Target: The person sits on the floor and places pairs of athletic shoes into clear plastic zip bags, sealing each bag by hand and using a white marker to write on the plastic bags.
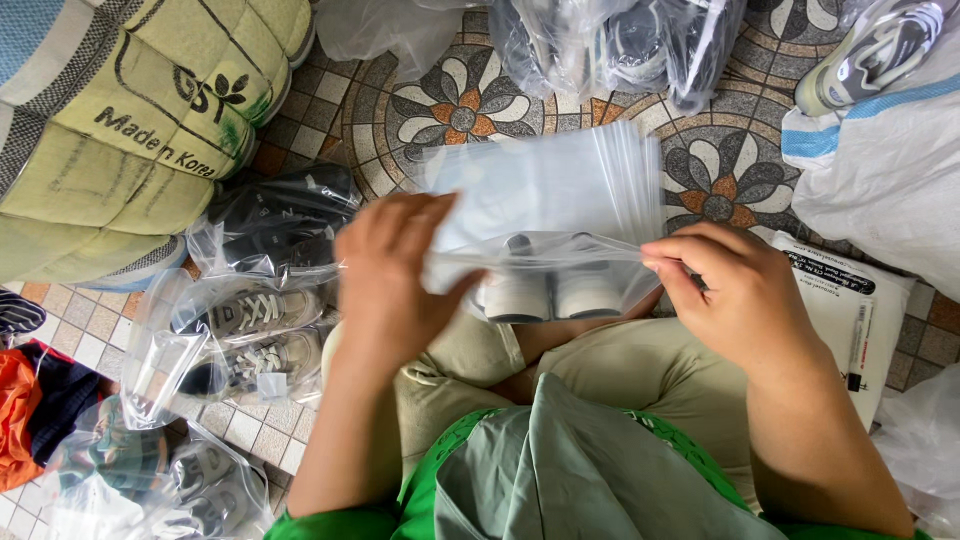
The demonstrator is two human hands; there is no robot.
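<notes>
A clear plastic bag (545, 215) is held up over the person's lap, with a pair of white-toed shoes (550, 292) already sitting at its near end. The left hand (390, 285) is closed around the bag's left edge, fingers curled over the plastic, and the right hand (725, 290) pinches the right edge between thumb and fingertips, so the opening strip is stretched between them. Judging from this, the shoes are in and the mouth of the bag looks not yet closed; sealing seems to be what is left. On the tiled floor (720, 180) to the left lie bagged grey sneakers (250, 335), apparently finished, and more bagged shoes (620, 45) lie on the far side. A white mailing pouch (855, 310) rests just right of the right hand.
</notes>
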